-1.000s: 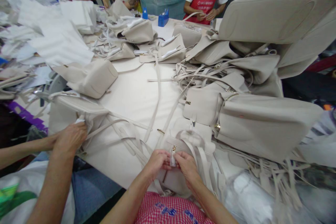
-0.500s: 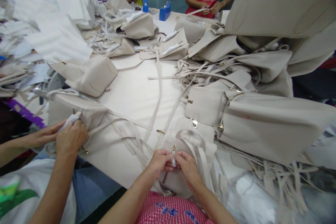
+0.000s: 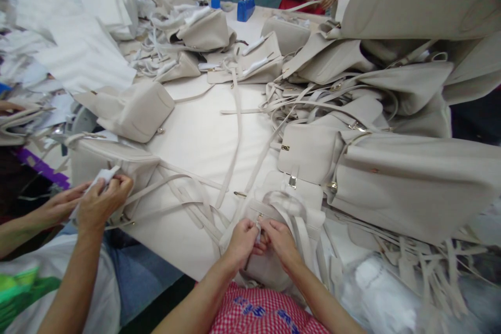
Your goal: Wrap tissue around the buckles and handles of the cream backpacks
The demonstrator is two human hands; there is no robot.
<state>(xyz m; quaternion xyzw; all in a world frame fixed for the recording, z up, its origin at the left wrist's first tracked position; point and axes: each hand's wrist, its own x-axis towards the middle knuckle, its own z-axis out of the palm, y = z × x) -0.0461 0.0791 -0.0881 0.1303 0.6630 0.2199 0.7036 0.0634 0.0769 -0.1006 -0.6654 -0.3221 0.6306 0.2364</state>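
Note:
A beige bag [image 3: 263,267] lies at the table edge, close against my checked apron. My left hand [image 3: 241,242] pinches a small white wrapping piece [image 3: 258,231] at the front of this bag, just below its gold clasp [image 3: 260,216]. From the other side, my right hand [image 3: 279,241] pinches the same piece, fingertips nearly meeting the left ones. Fingers cover most of the piece and part of the clasp. Beige straps [image 3: 300,237] loop beside my right hand.
Beige bags [image 3: 407,182] are piled high on the right, above hanging straps [image 3: 430,266]. At left, a co-worker's hands [image 3: 99,201] hold a white wrap near another bag [image 3: 113,154]. White sheets [image 3: 84,55] and a blue tape dispenser [image 3: 246,6] lie farther back.
My fingers have curled closer around the white piece, covering more of it and of the clasp. The co-worker's near hand at left has shifted slightly on its white wrap.

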